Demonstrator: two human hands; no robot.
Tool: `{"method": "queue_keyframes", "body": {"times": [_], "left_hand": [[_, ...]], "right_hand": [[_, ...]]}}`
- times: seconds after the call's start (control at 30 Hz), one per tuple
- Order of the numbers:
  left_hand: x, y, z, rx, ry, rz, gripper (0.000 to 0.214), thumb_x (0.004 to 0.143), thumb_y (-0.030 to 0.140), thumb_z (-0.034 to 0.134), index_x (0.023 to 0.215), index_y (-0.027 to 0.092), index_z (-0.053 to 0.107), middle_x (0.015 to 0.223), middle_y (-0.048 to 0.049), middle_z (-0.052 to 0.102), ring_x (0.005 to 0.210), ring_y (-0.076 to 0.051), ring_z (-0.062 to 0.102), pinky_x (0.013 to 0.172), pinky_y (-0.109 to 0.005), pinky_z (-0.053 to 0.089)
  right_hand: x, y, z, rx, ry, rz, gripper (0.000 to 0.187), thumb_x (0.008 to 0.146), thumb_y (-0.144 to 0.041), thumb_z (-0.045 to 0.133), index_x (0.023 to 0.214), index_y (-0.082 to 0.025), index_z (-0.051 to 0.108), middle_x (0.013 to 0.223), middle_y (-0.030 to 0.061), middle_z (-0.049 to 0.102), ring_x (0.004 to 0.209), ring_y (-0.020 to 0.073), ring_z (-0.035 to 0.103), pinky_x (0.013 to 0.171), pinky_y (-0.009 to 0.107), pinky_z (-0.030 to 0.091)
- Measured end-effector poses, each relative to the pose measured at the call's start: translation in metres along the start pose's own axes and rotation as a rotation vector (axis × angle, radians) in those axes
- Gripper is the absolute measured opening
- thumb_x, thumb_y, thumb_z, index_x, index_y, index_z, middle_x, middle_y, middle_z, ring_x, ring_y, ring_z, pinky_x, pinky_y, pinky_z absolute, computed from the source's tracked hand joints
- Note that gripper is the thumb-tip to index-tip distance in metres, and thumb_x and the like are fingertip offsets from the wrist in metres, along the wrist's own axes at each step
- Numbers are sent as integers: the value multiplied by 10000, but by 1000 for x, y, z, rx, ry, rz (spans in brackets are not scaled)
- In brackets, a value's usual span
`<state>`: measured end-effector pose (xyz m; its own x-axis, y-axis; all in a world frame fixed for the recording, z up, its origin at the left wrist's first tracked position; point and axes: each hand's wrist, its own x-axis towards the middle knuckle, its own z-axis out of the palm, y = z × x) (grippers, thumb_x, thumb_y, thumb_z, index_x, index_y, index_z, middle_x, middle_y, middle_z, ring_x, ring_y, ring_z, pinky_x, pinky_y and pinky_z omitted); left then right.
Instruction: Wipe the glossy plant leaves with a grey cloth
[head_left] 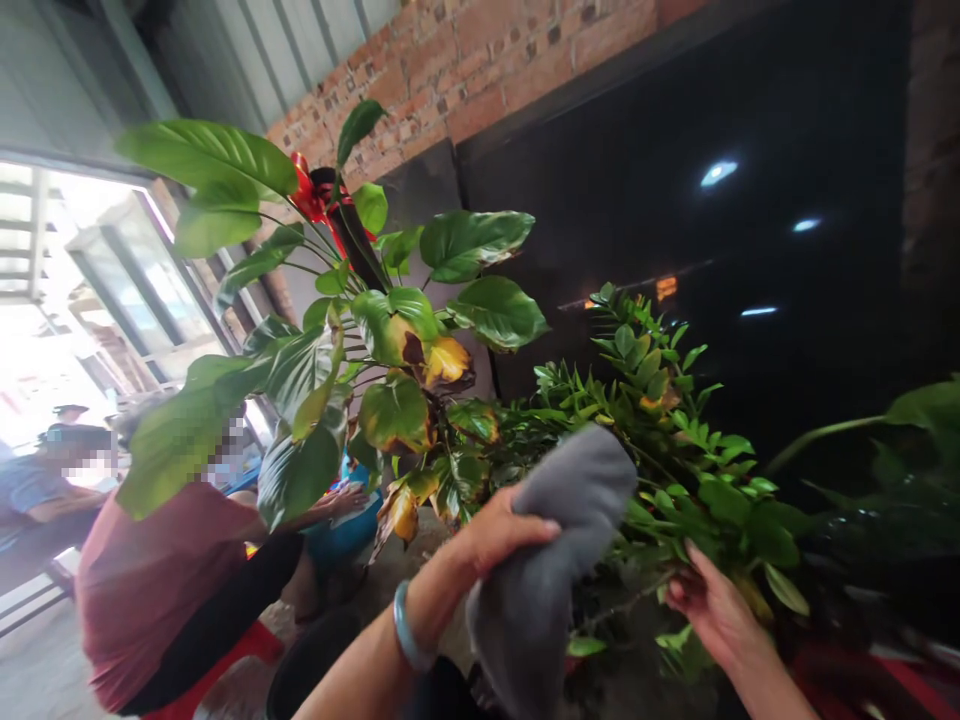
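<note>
My left hand (491, 535) is closed on a grey cloth (547, 560) and holds it against a small-leaved green plant (660, 420). A pale bracelet sits on that wrist. My right hand (712, 600) is low at the right, its fingers curled around a stem or leaf of the same plant. Left of it stands a large-leaved plant (337, 330) with several yellow and brown leaves and a red ribbon (315, 195) at its top.
A dark glossy panel (712, 200) and a brick wall (480, 60) stand behind the plants. A person in a red shirt (157, 580) sits at the lower left, with another person behind. A bright doorway (90, 300) is at the left.
</note>
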<state>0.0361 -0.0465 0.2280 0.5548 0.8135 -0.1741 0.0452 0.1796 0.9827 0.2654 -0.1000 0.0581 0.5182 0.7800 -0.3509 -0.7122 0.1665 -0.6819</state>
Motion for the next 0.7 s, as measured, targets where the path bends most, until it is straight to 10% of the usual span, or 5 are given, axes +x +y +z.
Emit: {"method": "queue_keyframes", "body": {"times": [0.17, 0.33, 0.43, 0.57, 0.7], "left_hand": [[44, -6, -4, -49, 327, 11, 279, 479, 203, 749, 754, 176, 708, 630, -2, 694, 583, -169, 583, 620, -296, 485], [10, -71, 14, 40, 9, -191, 278, 423, 245, 757, 697, 198, 764, 650, -28, 713, 618, -207, 606, 677, -350, 481], [-2, -47, 8, 4, -97, -108, 329, 435, 268, 782, 754, 185, 784, 697, -25, 726, 665, -214, 630, 712, -348, 500], [32, 3, -12, -95, 117, 138, 424, 443, 263, 799, 849, 148, 760, 693, -10, 703, 640, -173, 595, 680, -308, 494], [53, -22, -10, -80, 267, -73, 233, 512, 211, 710, 742, 177, 729, 605, 9, 665, 583, -161, 566, 654, -314, 493]], "right_hand": [[-1, -4, 6, 31, -15, 44, 267, 509, -212, 792, 682, -245, 591, 519, -37, 674, 446, 199, 641, 458, 311, 535], [-1, -2, 6, -6, -17, 64, 318, 438, -228, 826, 631, -233, 574, 469, -38, 650, 418, 197, 638, 428, 287, 521], [1, -2, 2, -22, -9, 46, 378, 397, -261, 865, 630, -238, 568, 457, -45, 638, 395, 183, 613, 424, 294, 535], [1, -4, 1, -17, -38, 31, 407, 379, -263, 880, 650, -255, 578, 477, -69, 643, 391, 165, 586, 431, 305, 559], [-1, -5, 4, 9, -30, 46, 382, 386, -250, 883, 593, -262, 563, 432, -91, 577, 351, 129, 505, 424, 299, 556]]}}
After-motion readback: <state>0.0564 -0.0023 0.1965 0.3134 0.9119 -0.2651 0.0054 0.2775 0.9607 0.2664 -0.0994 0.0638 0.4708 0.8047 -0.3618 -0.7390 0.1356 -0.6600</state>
